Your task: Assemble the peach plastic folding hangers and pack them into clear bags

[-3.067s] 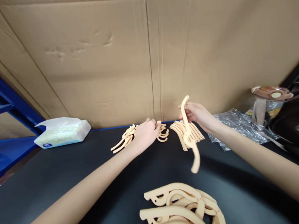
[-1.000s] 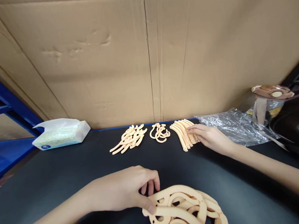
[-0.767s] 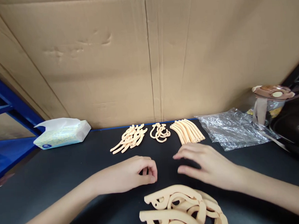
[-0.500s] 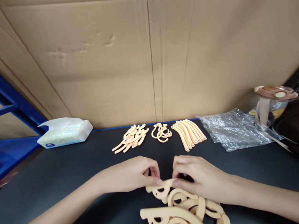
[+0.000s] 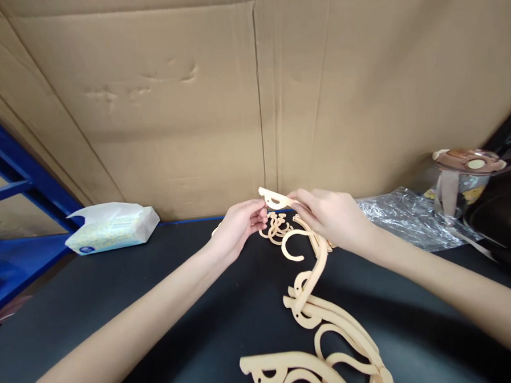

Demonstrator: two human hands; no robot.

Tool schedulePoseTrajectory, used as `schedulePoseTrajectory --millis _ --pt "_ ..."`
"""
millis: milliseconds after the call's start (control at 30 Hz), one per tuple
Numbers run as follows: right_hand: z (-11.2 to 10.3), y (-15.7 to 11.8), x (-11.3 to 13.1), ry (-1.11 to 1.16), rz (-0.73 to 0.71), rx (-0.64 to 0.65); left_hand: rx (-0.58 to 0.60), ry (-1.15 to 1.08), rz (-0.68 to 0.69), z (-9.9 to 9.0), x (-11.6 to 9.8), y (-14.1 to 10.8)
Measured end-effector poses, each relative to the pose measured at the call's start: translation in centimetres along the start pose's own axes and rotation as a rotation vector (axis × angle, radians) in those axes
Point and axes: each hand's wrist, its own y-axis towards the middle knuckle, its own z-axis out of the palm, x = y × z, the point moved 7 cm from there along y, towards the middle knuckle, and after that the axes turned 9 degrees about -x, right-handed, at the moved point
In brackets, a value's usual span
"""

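Observation:
My right hand (image 5: 331,216) is closed on a beige folding clothes hanger (image 5: 275,199), raised above the table. One notched arm end with a cut-out points left from my fingers. A hook (image 5: 289,250) and a second arm (image 5: 316,271) hang below my right hand, apparently parts of this same hanger. My left hand (image 5: 242,223) has its fingers curled, thumb and fingertips at the notched end. Nearer to me lies a heap of similar assembled hangers (image 5: 296,361), overlapping and partly cut off by the lower frame edge.
Loose hooks (image 5: 277,227) lie at the back, with straight arm pieces (image 5: 316,242) partly behind my right hand. A tissue pack (image 5: 112,226) sits back left. Crumpled clear plastic (image 5: 398,215) and a bottle (image 5: 463,180) stand right, before a cardboard wall (image 5: 169,104).
Both hands have moved up and away from me, lifting one hanger off the heap. The hangers at the heap's far side have shifted. My left hand now covers most of the back-left pile.

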Motion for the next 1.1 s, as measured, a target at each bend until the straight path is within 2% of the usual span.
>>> schedulePoseTrajectory --millis 67,200,300,467,600,700,800,933,1100 --pt "0.3 0.4 -0.1 0.004 0.015 0.006 -0.020 0.000 0.035 0.5 -0.5 0.2" --pt "0.9 0.6 -0.1 0.287 0.099 0.041 -0.018 0.049 0.090 1.7 -1.1 -0.5" --pt "0.9 0.8 -0.2 0.390 0.127 0.042 -0.050 0.139 0.206 2.0 -1.9 -0.5" --pt "-0.1 1.4 -0.8 0.233 0.096 -0.004 -0.077 0.211 0.290 1.5 -2.6 0.1" --pt "-0.8 1.0 -0.3 0.088 -0.052 -0.061 0.008 0.269 0.256 1.6 -2.3 -0.4" --pt "0.0 0.5 0.5 -0.104 -0.196 -0.025 0.079 0.330 0.230 2.2 -1.8 -1.2" --pt "1.4 0.0 0.9 -0.146 -0.285 0.076 0.153 0.431 0.203 2.9 -1.1 -1.8" --pt "2.6 -0.2 0.5 0.044 -0.176 0.206 0.143 0.662 0.264 2.7 -1.1 -2.2" --pt "2.7 -0.4 0.3 0.492 -0.020 0.352 0.115 1.055 0.442 1.9 -1.6 -3.3"
